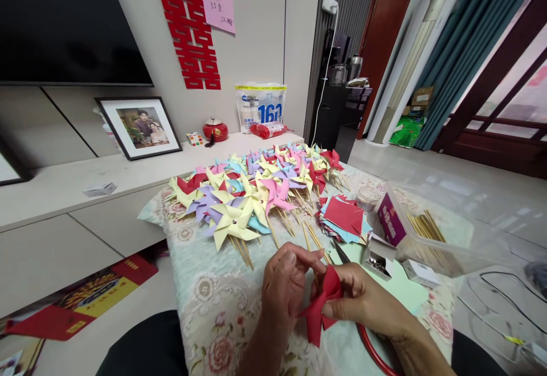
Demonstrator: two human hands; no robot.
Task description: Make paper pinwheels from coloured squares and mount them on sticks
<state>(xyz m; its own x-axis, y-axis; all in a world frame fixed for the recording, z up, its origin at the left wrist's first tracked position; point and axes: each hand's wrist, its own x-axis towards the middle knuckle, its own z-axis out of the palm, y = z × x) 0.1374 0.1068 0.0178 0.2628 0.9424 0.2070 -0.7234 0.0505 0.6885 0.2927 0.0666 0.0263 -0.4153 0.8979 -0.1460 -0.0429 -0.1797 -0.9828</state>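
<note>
Both my hands meet low in the picture over a flowered tablecloth [213, 302]. My left hand [284, 290] pinches the folded tips of a red paper pinwheel [319, 307]. My right hand [361, 302] grips the same red paper from the right, thumb pressed on it. Beyond my hands lies a big heap of finished paper pinwheels [256, 191] in yellow, pink, purple, blue and red, their wooden sticks pointing toward me. A stack of cut paper squares [344, 216], red on top, sits to the right of the heap.
A clear plastic box [431, 233] with wooden sticks stands at the right, a small round tub [368, 196] and a box of metal pins [378, 259] beside it. Scissors [342, 250] lie by my right hand. A low white cabinet [64, 193] with a framed photo [139, 127] runs along the left.
</note>
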